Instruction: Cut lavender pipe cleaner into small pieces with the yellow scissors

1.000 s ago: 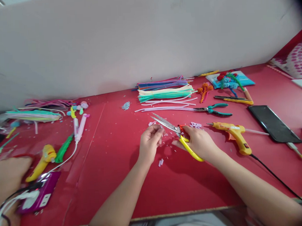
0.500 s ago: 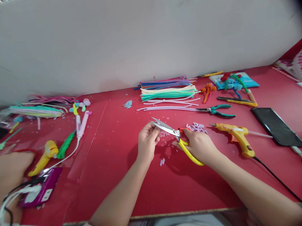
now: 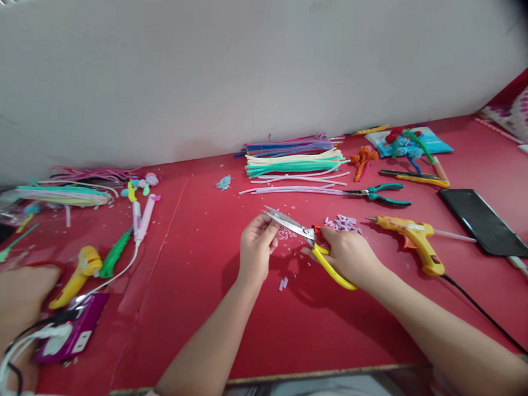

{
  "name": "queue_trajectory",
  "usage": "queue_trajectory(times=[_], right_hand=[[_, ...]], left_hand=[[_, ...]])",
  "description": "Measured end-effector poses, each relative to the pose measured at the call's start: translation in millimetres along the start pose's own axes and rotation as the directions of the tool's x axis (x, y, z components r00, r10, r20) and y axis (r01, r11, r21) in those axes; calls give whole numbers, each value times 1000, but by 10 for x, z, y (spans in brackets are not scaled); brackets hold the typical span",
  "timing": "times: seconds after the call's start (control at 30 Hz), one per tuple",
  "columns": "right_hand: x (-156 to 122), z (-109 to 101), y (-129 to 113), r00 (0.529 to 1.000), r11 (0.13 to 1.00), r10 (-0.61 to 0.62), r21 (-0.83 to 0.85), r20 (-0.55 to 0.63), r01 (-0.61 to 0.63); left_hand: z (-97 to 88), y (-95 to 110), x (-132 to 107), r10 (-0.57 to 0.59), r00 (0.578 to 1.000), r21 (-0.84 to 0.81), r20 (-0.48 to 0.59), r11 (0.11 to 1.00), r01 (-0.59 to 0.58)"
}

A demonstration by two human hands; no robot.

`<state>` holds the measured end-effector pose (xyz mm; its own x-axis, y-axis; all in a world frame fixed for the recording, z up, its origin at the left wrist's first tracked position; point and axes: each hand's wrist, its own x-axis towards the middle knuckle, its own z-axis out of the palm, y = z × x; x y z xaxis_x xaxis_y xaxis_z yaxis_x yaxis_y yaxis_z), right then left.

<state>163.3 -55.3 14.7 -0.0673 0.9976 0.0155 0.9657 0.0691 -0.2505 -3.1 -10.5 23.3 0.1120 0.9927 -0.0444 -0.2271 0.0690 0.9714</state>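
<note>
My right hand (image 3: pixel 347 253) is closed round the handles of yellow-and-red scissors (image 3: pixel 291 224), whose blades point left. The blade tips reach the fingers of my left hand (image 3: pixel 256 245), which is closed in a pinch; whatever it pinches is too small and hidden to make out. Fine lilac trimmings (image 3: pixel 287 235) lie on the red table under the blades. Two short lilac pieces (image 3: pixel 283 283) rest just below, and a small pile of similar lilac pieces (image 3: pixel 344 223) sits behind my right hand.
Pipe cleaner bundles (image 3: pixel 295 163) lie at the back, with pliers (image 3: pixel 377 194) in front. To the right are a yellow glue gun (image 3: pixel 412 235) and a black phone (image 3: pixel 486 220). At left, a person's forearm (image 3: pixel 19 302) rests by a purple power strip (image 3: pixel 75 332) and another glue gun (image 3: pixel 77 276).
Both hands hold nearly the same pose. My left hand and the scissor tips have shifted very slightly left.
</note>
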Motion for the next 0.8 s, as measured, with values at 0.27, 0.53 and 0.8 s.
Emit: queue_trajectory(times=[0.27,0.53,0.8], right_hand=[[0,-1,18,1000,1000,6,0,-23,-6],[7,-26,27,997,996,82,27,4,-82],[46,-23,38,993,957,118,267,3,-114]], left_hand=[[-17,-8,13,17,1000,-17,16,1000,-17],[-19,7,20,0,998,-37,62,999,2],[22,10,3,-195,950,-17,243,979,206]])
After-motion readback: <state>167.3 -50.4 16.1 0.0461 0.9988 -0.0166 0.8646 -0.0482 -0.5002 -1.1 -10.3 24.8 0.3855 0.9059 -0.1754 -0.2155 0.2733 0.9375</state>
